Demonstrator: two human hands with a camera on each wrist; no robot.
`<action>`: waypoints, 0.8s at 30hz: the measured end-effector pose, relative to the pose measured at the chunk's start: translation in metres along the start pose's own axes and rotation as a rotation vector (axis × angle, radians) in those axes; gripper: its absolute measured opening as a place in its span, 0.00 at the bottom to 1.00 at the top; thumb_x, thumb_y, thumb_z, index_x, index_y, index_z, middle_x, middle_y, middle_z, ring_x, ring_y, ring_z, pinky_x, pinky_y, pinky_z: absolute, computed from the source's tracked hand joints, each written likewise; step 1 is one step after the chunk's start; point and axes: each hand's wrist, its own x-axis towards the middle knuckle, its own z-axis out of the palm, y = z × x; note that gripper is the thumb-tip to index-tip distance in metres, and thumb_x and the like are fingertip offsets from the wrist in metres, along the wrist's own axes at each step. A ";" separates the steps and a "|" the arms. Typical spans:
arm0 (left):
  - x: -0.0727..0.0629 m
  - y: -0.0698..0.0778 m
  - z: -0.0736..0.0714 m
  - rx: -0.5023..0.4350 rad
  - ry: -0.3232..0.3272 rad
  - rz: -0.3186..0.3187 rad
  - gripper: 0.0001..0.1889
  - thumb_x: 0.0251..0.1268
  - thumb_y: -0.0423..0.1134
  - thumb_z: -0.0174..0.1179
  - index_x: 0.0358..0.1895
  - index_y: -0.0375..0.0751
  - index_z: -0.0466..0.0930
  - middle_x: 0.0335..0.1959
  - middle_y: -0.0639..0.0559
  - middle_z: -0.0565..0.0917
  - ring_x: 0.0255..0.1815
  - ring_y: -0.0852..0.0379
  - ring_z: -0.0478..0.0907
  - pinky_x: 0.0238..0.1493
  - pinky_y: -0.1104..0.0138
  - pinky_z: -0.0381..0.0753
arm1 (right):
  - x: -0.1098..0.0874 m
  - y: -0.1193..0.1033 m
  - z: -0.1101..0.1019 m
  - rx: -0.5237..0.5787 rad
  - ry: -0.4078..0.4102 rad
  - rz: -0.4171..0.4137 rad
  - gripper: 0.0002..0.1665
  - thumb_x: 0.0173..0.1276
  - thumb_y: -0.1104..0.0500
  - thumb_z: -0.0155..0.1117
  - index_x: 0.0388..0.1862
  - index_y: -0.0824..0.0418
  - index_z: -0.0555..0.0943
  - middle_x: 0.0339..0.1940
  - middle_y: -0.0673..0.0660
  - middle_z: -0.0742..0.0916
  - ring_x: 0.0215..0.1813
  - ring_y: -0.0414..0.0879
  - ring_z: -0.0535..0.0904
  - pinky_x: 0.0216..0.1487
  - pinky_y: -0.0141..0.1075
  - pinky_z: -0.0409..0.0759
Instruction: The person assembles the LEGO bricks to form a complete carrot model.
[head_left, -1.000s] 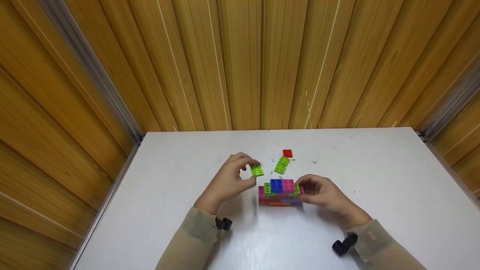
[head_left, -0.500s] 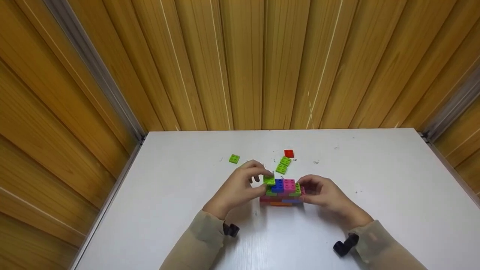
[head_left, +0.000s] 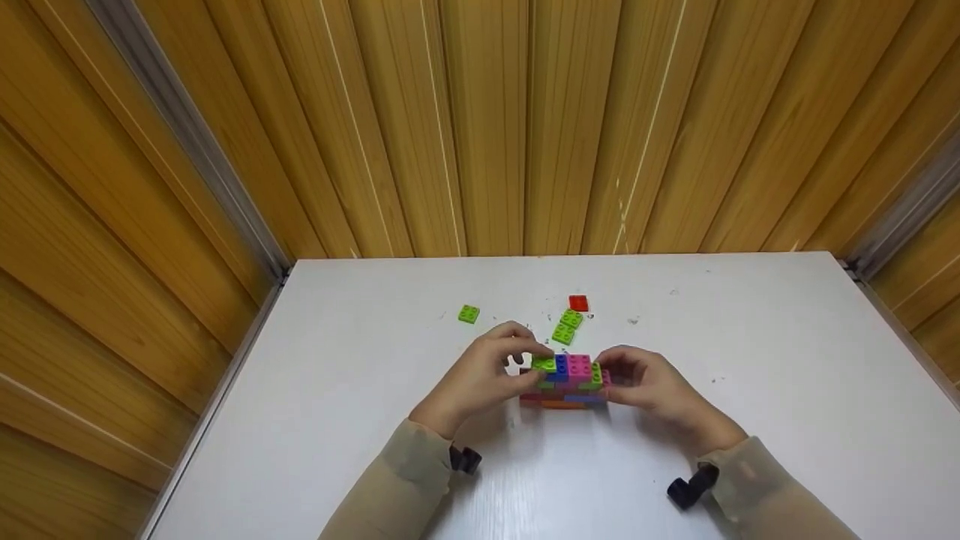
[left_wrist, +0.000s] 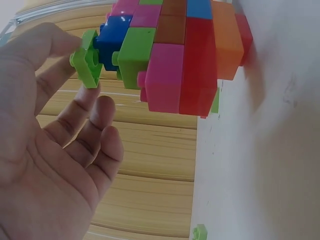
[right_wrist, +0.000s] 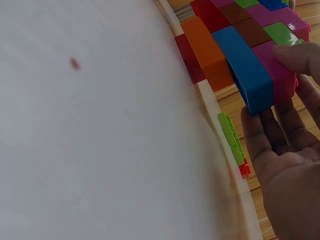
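Observation:
A stepped wall of toy building bricks [head_left: 574,391] stands on the white table, in pink, red, orange, blue, brown and green. Between thumb and fingertips my left hand [head_left: 480,375] pinches a thin light-green brick [head_left: 544,363] at the wall's top left. In the left wrist view this green brick [left_wrist: 87,60] sits at the studs of the dark blue brick [left_wrist: 114,41], slightly tilted against it. My right hand [head_left: 652,382] grips the wall's right end. Its thumb lies on a pink brick [right_wrist: 272,65] in the right wrist view, with fingers behind.
Behind the wall lie two thin green bricks [head_left: 567,327] end to end and a red one [head_left: 578,303]. Another green brick [head_left: 469,313] lies farther left. Wood-patterned panels [head_left: 487,127] rise beyond the table's [head_left: 360,315] back edge.
My left hand has moved right with the thin green brick, from beside the wall onto its top left, over the blue brick. The right hand has stayed at the right end.

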 end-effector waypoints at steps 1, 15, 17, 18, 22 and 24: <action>0.000 0.000 0.001 0.000 0.007 0.002 0.12 0.77 0.44 0.75 0.58 0.62 0.95 0.58 0.62 0.84 0.59 0.52 0.81 0.57 0.61 0.84 | 0.000 0.000 0.000 0.002 -0.002 -0.009 0.25 0.75 0.71 0.75 0.65 0.79 0.79 0.57 0.39 0.91 0.59 0.34 0.89 0.64 0.25 0.86; 0.003 -0.002 0.009 -0.178 0.004 -0.131 0.09 0.79 0.48 0.74 0.56 0.62 0.94 0.58 0.65 0.93 0.62 0.57 0.83 0.71 0.51 0.82 | 0.000 0.000 -0.001 -0.030 0.011 -0.023 0.24 0.73 0.72 0.75 0.64 0.77 0.80 0.56 0.36 0.90 0.59 0.33 0.88 0.63 0.25 0.86; 0.003 -0.003 0.010 -0.191 -0.003 -0.143 0.08 0.80 0.48 0.73 0.56 0.61 0.94 0.56 0.64 0.93 0.60 0.57 0.82 0.67 0.56 0.82 | 0.000 0.000 0.000 -0.030 0.013 -0.021 0.24 0.73 0.72 0.75 0.64 0.77 0.80 0.56 0.36 0.90 0.59 0.33 0.88 0.63 0.25 0.86; 0.003 -0.003 0.010 -0.197 -0.006 -0.148 0.08 0.80 0.48 0.73 0.56 0.61 0.94 0.56 0.64 0.93 0.59 0.58 0.82 0.65 0.58 0.81 | 0.000 0.000 0.000 -0.030 0.013 -0.024 0.24 0.73 0.72 0.76 0.64 0.77 0.80 0.56 0.37 0.90 0.59 0.33 0.88 0.63 0.25 0.86; 0.002 -0.003 0.012 -0.217 -0.011 -0.149 0.07 0.80 0.47 0.73 0.55 0.62 0.94 0.55 0.63 0.91 0.57 0.58 0.81 0.58 0.64 0.81 | 0.000 -0.001 0.001 -0.024 0.013 -0.034 0.24 0.73 0.72 0.75 0.64 0.78 0.80 0.56 0.37 0.90 0.58 0.33 0.88 0.63 0.25 0.86; 0.003 -0.003 0.012 -0.223 -0.010 -0.144 0.07 0.80 0.47 0.73 0.55 0.62 0.94 0.55 0.62 0.91 0.56 0.59 0.81 0.57 0.64 0.82 | -0.001 -0.001 0.002 -0.018 0.011 -0.036 0.24 0.73 0.73 0.75 0.64 0.79 0.80 0.56 0.37 0.90 0.58 0.33 0.88 0.63 0.25 0.86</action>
